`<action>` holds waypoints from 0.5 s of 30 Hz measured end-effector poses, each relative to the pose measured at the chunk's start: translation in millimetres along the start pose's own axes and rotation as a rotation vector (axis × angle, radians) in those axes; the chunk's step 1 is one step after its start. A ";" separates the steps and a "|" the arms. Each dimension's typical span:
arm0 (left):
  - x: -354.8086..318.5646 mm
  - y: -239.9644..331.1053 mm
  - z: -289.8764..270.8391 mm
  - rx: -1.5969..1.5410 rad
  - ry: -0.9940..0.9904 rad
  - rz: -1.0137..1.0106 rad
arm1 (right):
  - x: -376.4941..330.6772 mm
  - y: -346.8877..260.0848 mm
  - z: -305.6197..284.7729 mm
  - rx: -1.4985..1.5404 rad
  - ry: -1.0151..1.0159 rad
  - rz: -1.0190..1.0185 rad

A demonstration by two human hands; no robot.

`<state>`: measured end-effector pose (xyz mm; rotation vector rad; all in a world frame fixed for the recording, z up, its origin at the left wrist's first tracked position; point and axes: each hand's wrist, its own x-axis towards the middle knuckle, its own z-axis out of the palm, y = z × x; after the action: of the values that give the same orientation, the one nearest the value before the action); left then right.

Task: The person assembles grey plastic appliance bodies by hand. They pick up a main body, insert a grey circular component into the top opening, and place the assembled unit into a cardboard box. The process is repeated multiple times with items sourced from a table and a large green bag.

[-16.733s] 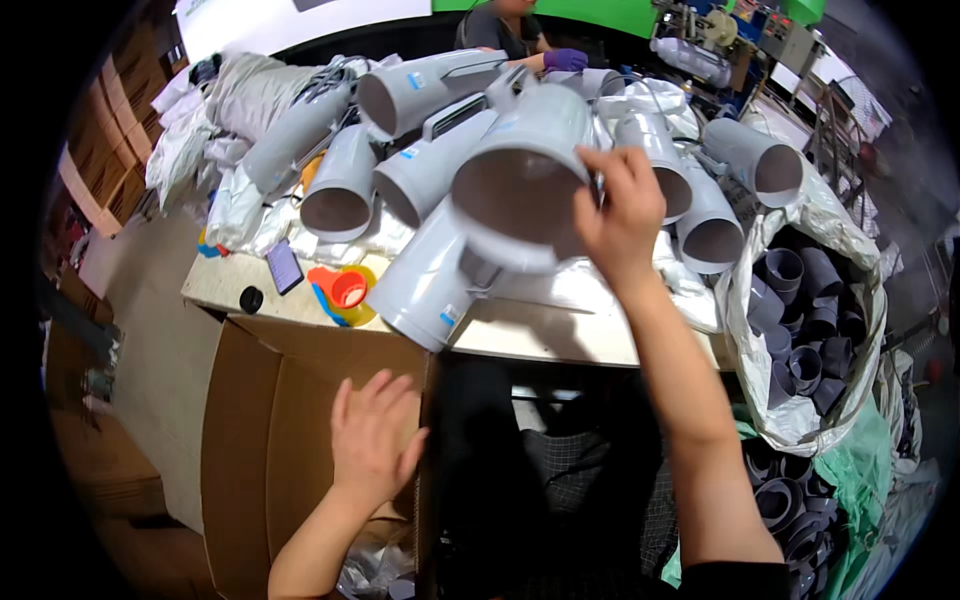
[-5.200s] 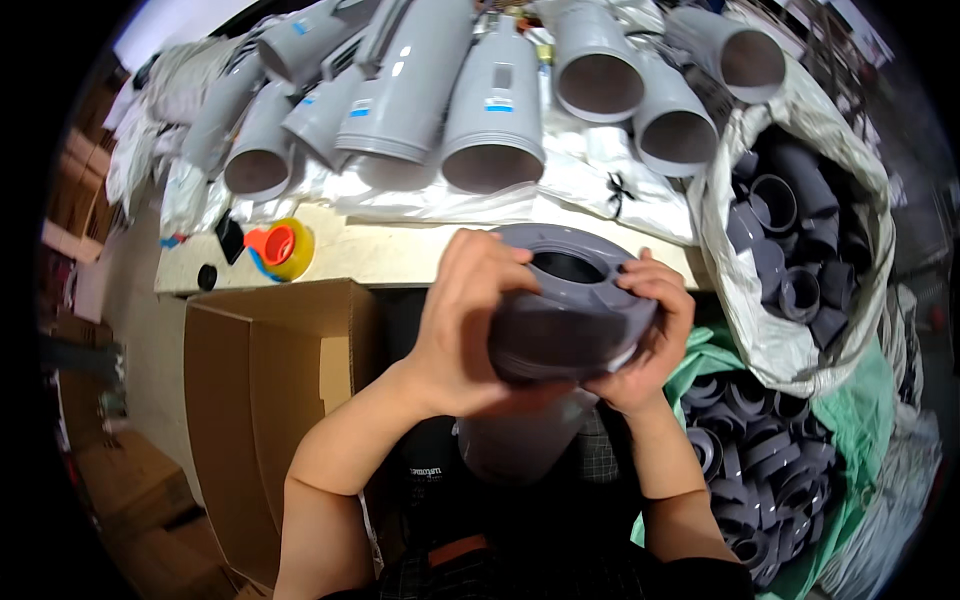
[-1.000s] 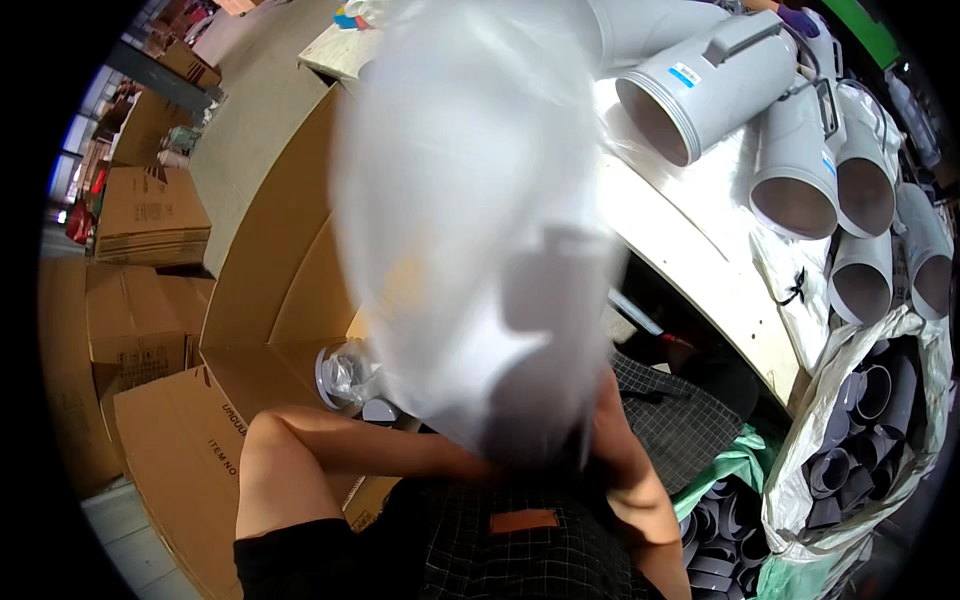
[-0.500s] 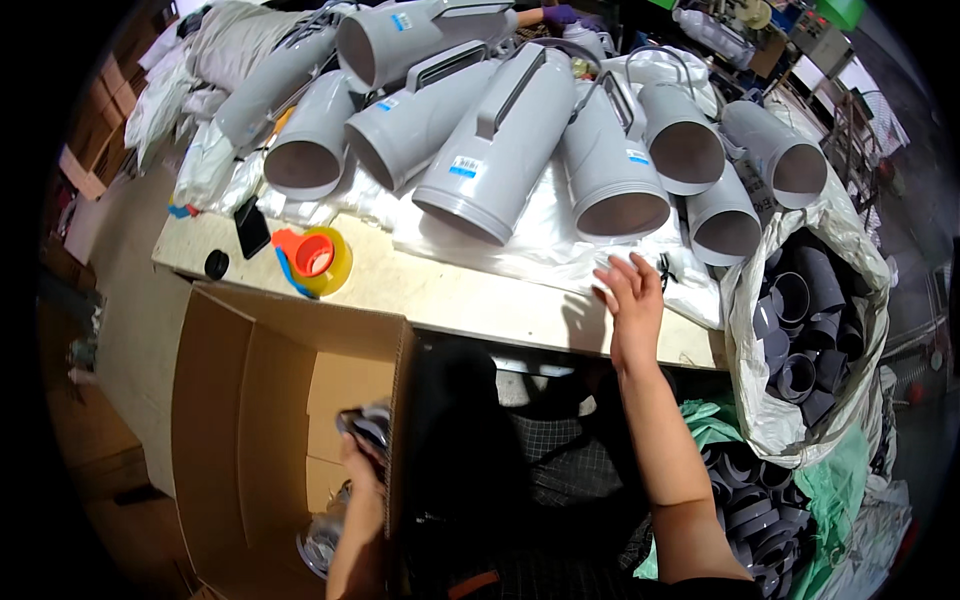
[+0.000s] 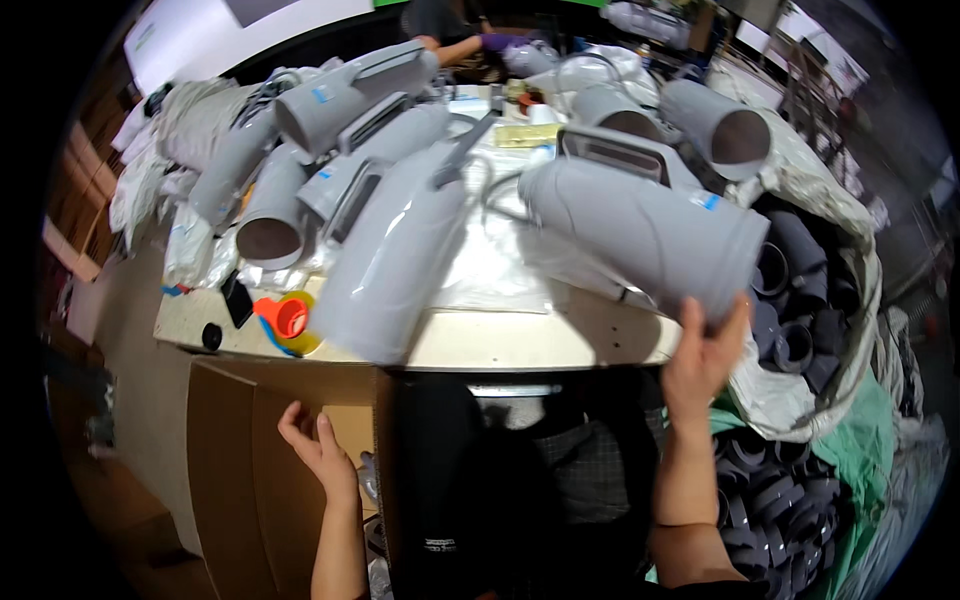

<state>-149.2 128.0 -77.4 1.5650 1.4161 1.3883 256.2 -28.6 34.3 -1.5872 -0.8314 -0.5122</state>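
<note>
Fingers (image 5: 738, 325) of the right hand (image 5: 703, 368) are at the low, wide end of a gray jug (image 5: 645, 225), and the thumb stands apart from them; from my distant place I cannot tell if they grip this end or only support it. The jug is tilted over the right part of the table (image 5: 480, 345), with its handle (image 5: 612, 140) upward. Near its wide end I see a blue label (image 5: 707, 201), too blurred for me to read.

The left hand (image 5: 325, 455) is above the cardboard box (image 5: 222, 450), its fingers and thumb spread apart. Up from it, a second jug (image 5: 385, 270), blurred, leans past the table edge, well apart from both hands.

Behind, on the left, I see more jugs (image 5: 275, 205), also gray; two blue labels (image 5: 322, 94) show there, too small for reading. A phone (image 5: 237, 300), a red cup (image 5: 290, 318) and a black cap (image 5: 212, 336) are on the left part of the table.

Beside the right hand, a white bag (image 5: 770, 395) holds dark pipe pieces (image 5: 790, 345), and below it a green bag (image 5: 878, 440) holds dark rings (image 5: 770, 500). White letters are on the dark clothing (image 5: 430, 470), very tiny. Farther, across the table, a co-worker wears a purple glove (image 5: 500, 42).
</note>
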 end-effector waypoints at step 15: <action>-72.2 222.2 191.2 0.042 -1.208 0.397 | 50.2 31.5 -86.6 0.061 -0.406 0.201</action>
<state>109.3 43.6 53.9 2.1779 0.3978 0.3335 323.2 -102.6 66.7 -1.7215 -0.9641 -0.0163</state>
